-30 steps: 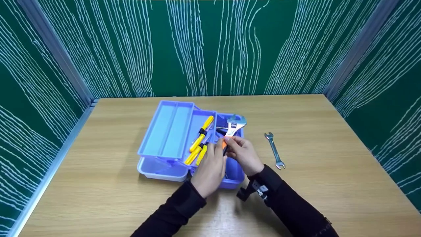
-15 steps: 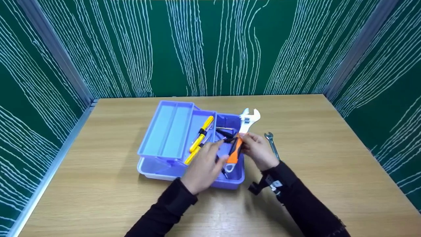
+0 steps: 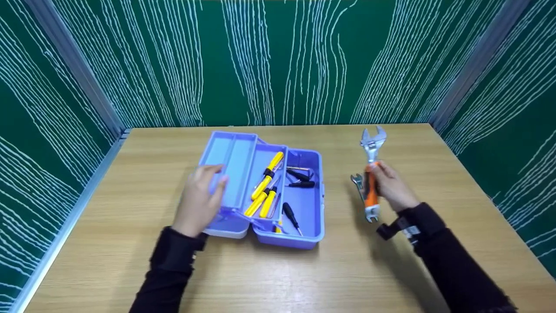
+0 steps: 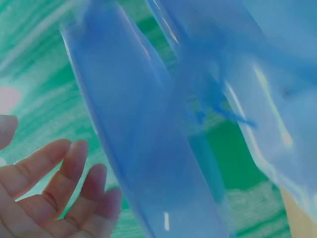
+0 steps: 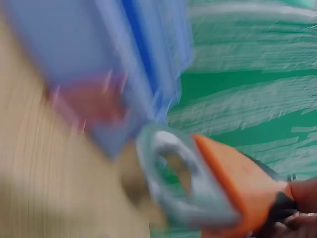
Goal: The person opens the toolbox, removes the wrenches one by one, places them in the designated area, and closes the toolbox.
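My right hand [image 3: 393,184] grips an adjustable wrench [image 3: 372,187] by its orange and black handle, its steel jaw pointing away toward the far table edge. In the right wrist view the ringed handle end [image 5: 198,183] looms large, and just the fingertips show at the right edge. Beneath it on the table lies a double open-end wrench [image 3: 358,181], mostly covered. My left hand [image 3: 199,200] hovers over the left side of the purple toolbox [image 3: 320,204], fingers loosely spread around nothing. The left wrist view shows those fingers [image 4: 74,163] beside the tray wall [image 4: 133,124].
Yellow-handled screwdrivers [image 3: 270,174] fill the toolbox's middle tray. Several black-handled tools [image 3: 299,184] and a hex key lie in the deep right compartment. The left tray [image 3: 232,174] is raised over the open lid. Green striped panels [image 3: 278,65] enclose the table.
My right hand has carried the adjustable wrench rightward, from above the toolbox to over the open-end wrench. The left hand has come off it and moved left to the toolbox's left tray.
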`<action>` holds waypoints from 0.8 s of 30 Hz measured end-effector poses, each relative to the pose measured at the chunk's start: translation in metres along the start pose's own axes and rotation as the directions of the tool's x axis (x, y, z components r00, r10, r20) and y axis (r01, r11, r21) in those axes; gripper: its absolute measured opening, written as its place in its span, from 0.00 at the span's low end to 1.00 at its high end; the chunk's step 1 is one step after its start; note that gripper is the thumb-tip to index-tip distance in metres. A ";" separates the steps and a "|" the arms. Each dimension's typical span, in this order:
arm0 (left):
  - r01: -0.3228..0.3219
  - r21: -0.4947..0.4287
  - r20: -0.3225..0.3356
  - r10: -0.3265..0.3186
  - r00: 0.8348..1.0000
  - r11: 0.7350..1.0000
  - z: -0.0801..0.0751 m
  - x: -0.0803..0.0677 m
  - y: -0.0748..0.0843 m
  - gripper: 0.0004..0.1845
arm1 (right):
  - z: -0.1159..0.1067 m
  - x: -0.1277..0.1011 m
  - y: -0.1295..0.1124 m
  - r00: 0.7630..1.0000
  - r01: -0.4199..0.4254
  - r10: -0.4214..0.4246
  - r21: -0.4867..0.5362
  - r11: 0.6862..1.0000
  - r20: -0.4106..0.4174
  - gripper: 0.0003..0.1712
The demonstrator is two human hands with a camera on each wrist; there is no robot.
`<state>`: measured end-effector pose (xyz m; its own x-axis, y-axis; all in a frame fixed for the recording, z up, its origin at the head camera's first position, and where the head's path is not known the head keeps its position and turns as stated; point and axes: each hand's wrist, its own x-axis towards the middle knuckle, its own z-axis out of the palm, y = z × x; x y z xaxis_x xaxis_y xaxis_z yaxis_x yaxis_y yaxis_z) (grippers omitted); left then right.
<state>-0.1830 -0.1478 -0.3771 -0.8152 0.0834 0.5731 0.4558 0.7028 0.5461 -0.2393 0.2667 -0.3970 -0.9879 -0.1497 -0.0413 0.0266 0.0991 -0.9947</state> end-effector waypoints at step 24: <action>0.443 0.043 0.215 -0.441 0.871 0.896 -0.016 0.001 -0.055 0.23 | -0.096 0.020 0.055 0.979 -0.197 0.127 -0.565 0.801 -0.162 0.26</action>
<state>-0.2026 -0.1975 -0.3969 -0.9882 -0.0854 0.1274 0.0321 0.6968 0.7165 -0.2718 0.3634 -0.4438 -0.9881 0.0249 -0.1515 0.1295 0.6647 -0.7358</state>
